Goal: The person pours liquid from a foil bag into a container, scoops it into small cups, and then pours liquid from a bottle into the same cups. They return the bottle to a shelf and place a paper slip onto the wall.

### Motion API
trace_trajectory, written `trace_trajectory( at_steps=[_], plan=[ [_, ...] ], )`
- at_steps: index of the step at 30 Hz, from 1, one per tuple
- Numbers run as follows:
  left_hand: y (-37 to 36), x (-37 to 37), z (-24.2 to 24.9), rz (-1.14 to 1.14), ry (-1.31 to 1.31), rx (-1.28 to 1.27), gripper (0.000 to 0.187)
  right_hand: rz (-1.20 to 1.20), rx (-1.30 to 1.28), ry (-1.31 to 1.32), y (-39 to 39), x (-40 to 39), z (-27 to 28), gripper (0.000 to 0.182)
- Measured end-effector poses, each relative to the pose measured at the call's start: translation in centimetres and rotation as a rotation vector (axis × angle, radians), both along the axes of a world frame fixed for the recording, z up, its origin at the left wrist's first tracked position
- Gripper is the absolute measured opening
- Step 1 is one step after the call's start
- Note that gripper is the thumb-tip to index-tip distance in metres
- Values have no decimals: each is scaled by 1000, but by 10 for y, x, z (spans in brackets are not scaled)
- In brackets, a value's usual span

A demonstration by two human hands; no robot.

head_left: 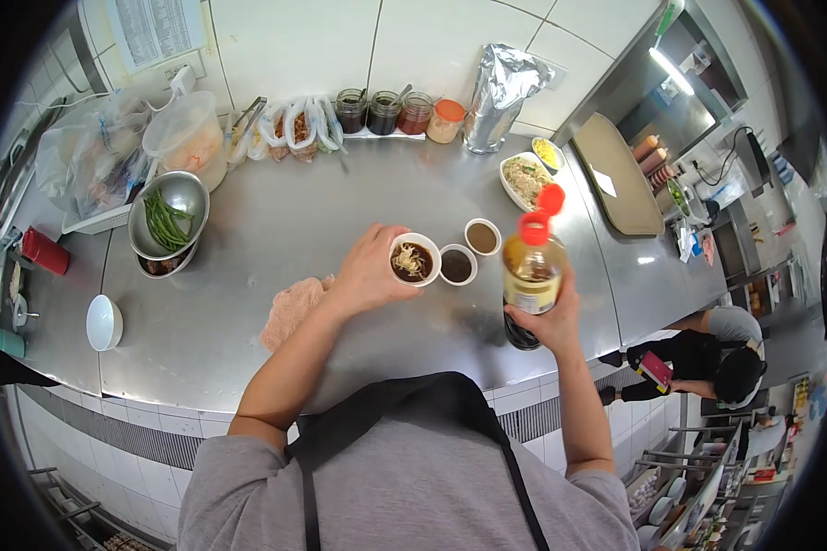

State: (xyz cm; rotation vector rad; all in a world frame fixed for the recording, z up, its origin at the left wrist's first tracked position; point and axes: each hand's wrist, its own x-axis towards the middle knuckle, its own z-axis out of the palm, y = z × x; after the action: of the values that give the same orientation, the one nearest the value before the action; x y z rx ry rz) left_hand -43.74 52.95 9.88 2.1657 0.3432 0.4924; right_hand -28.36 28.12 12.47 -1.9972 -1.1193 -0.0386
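Observation:
My left hand [369, 272] is closed round a small white cup [414, 260] that holds dark sauce with pale shreds on top. In my right hand [551, 320] is a clear bottle [533, 274] with a red flip cap standing open and a yellow label. Just right of the held cup, a cup of dark sauce [456, 265] stands on the steel counter [276, 216], and a cup of brown sauce [482, 237] is behind it. The dark base of something shows below the bottle, too hidden to name.
A pink cloth [291, 314] lies left of my left forearm. Steel bowls with green beans [168, 220] and a white bowl [105, 322] stand at the left. Jars [383, 112], a foil bag [501, 96], a rice dish [526, 179] and a tray [616, 174] are farther back. A person crouches at right.

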Motion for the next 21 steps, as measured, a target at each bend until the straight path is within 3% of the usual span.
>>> trace_trajectory(
  at_steps=[5, 6, 9, 10, 13, 15, 17, 18, 20, 21],
  plan=[
    [17, 9, -37, 85, 104, 46, 72, -168, 384, 206, -22, 4, -43, 89],
    [20, 11, -47, 82, 111, 52, 72, -180, 388, 222, -25, 0, -46, 95],
    [30, 16, -72, 147, 144, 127, 74, -87, 592, 280, -46, 8, -60, 100],
    [32, 16, -80, 169, 152, 161, 75, -77, 699, 319, -43, 4, -37, 104],
    [33, 15, -87, 191, 187, 201, 76, -42, 665, 321, -43, 6, 22, 104],
    [32, 18, -84, 189, 191, 216, 76, -46, 685, 246, -39, 2, 37, 93],
    [32, 17, -82, 182, 271, 213, 88, -80, 563, 248, -37, 3, 38, 81],
    [32, 15, -82, 172, 256, 229, 88, -106, 581, 111, -34, 3, 32, 63],
    [31, 10, -81, 220, 280, 217, 105, -77, 608, -4, -33, 10, 18, 56],
    [30, 6, -80, 217, 274, 227, 105, -47, 619, -104, -33, 11, 13, 49]
  ],
)
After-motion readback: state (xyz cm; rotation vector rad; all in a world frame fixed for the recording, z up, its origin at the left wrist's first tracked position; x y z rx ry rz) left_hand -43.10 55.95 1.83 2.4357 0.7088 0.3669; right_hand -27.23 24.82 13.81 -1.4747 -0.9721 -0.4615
